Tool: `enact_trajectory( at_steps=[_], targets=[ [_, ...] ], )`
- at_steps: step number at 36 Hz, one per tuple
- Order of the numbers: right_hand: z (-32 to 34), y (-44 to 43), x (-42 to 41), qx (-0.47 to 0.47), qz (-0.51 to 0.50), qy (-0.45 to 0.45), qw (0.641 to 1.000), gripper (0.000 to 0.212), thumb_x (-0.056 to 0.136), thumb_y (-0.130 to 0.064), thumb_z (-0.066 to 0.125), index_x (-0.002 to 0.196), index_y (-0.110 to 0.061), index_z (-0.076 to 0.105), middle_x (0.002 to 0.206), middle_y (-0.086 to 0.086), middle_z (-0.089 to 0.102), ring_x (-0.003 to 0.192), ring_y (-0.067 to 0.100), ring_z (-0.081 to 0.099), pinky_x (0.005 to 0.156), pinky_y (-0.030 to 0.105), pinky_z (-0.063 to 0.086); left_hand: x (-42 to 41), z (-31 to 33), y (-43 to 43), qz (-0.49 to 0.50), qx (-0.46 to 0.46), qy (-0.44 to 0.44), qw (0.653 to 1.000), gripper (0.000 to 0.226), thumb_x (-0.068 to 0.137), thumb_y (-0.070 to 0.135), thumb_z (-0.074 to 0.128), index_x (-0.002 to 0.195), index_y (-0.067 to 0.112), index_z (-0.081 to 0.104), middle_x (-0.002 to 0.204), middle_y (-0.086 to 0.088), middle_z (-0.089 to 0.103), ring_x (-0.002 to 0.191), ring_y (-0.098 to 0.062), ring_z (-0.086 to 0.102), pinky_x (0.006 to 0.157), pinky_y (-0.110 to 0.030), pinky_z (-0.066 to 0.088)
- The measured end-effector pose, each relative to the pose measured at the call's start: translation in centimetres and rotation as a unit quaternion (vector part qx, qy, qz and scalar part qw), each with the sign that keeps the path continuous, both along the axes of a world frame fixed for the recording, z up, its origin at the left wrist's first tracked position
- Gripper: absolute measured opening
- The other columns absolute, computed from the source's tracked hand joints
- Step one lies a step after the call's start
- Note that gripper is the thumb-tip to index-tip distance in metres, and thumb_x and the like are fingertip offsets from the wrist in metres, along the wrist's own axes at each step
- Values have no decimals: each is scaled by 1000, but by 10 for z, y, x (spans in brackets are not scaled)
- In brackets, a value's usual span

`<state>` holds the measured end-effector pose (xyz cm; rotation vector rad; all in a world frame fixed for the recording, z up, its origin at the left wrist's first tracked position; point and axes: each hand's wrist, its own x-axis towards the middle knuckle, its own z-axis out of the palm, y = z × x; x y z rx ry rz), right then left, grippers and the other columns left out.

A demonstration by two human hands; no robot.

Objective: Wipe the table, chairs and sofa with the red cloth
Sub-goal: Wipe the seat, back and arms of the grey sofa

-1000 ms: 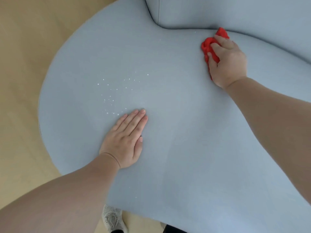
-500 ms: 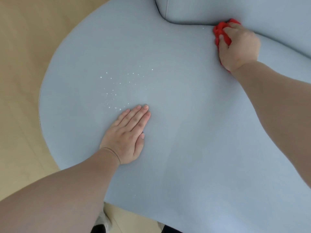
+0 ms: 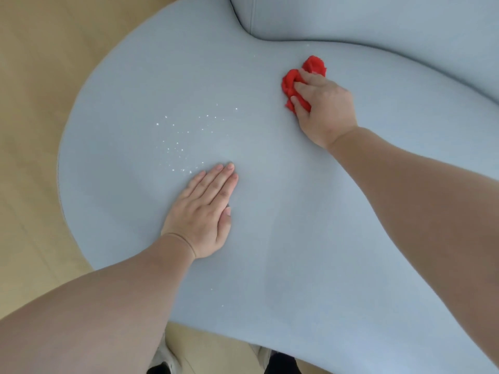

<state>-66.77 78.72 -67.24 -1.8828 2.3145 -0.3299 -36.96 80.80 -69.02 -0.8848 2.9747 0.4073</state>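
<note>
- right hand (image 3: 325, 109) grips the bunched red cloth (image 3: 315, 65) on the sofa (image 3: 121, 103) seat
- white specks (image 3: 183, 143) lie to its left, just off the fingertips of the flat, open left hand (image 3: 201, 211)

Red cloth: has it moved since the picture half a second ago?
Yes. The cloth, gripped by the right hand, has come away from the backrest toward the white specks.

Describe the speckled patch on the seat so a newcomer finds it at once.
Start at the wide pale blue seat. The left hand lies flat on it, and the white specks scatter just beyond its fingertips, left of the red cloth in the right hand. Only they break the plain fabric as bright dots.
</note>
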Motion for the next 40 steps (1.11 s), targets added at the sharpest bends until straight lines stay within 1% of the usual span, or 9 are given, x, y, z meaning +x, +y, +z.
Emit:
enact_trajectory(
  at_steps=[5, 10, 15, 20, 24, 28, 33, 37, 40],
  targets=[
    [-2, 13, 25, 7, 21, -15, 1000, 53, 91, -40, 31, 120, -12, 65, 140, 7, 53, 127, 31, 51, 104, 38, 41, 0, 2, 1, 3, -1, 1, 1000, 59, 88, 24, 30, 142, 0, 37, 152, -11, 32, 140, -23, 25, 114, -41, 19],
    [0, 36, 54, 3, 41, -24, 999, 49, 92, -37, 35, 117, -10, 67, 138, 10, 55, 126, 35, 53, 102, 41, 43, 0, 6, 2, 3, -1, -5, 1000, 59, 89, 25, 29, 142, 1, 37, 152, -11, 31, 141, -23, 26, 115, -41, 19],
    [-2, 71, 87, -11, 63, -33, 997, 42, 94, -32, 40, 115, -7, 67, 135, 13, 57, 124, 36, 54, 102, 41, 43, 1, 11, 2, 2, 4, -12, 1000, 59, 89, 25, 28, 142, 1, 38, 152, -11, 32, 141, -23, 28, 116, -37, 15],
    [-5, 114, 121, -36, 83, -34, 995, 37, 95, -27, 46, 112, -5, 69, 132, 14, 59, 122, 36, 55, 103, 43, 44, 7, 21, 0, 10, 24, 25, 999, 55, 89, 22, 32, 137, -2, 43, 147, -17, 39, 136, -28, 36, 115, -36, 15],
    [-7, 145, 147, -60, 93, -44, 993, 32, 93, -23, 51, 110, -3, 70, 130, 16, 60, 119, 37, 57, 100, 47, 47, 31, 28, -8, 17, 19, 25, 999, 54, 89, 21, 33, 135, -4, 45, 144, -19, 42, 134, -31, 39, 115, -36, 15],
    [-9, 171, 172, -45, 88, -57, 993, 31, 94, -23, 51, 112, -4, 69, 133, 14, 58, 122, 37, 55, 98, 49, 48, 63, 34, -16, 24, 6, 5, 1000, 53, 91, 22, 31, 134, -5, 45, 144, -19, 42, 134, -32, 38, 115, -34, 13],
    [-6, 210, 216, -25, 115, -69, 991, 31, 93, -24, 53, 116, -10, 69, 136, 8, 57, 125, 33, 53, 98, 46, 48, 93, 37, -15, 55, 8, -14, 998, 54, 92, 23, 29, 136, -5, 43, 146, -18, 40, 135, -31, 37, 116, -32, 9],
    [-9, 233, 245, -23, 157, -57, 986, 32, 92, -21, 56, 119, -10, 68, 138, 7, 54, 130, 31, 48, 106, 44, 39, 110, 38, -12, 73, 10, -13, 997, 54, 92, 23, 28, 135, -5, 45, 145, -18, 41, 135, -31, 38, 116, -31, 9],
    [-10, 241, 257, -24, 198, -51, 979, 35, 99, -18, 41, 119, -8, 67, 139, 7, 54, 131, 31, 48, 111, 43, 33, 117, 38, -13, 85, 7, -10, 996, 53, 91, 22, 29, 133, -5, 46, 144, -19, 43, 134, -32, 39, 116, -33, 11]
  ],
)
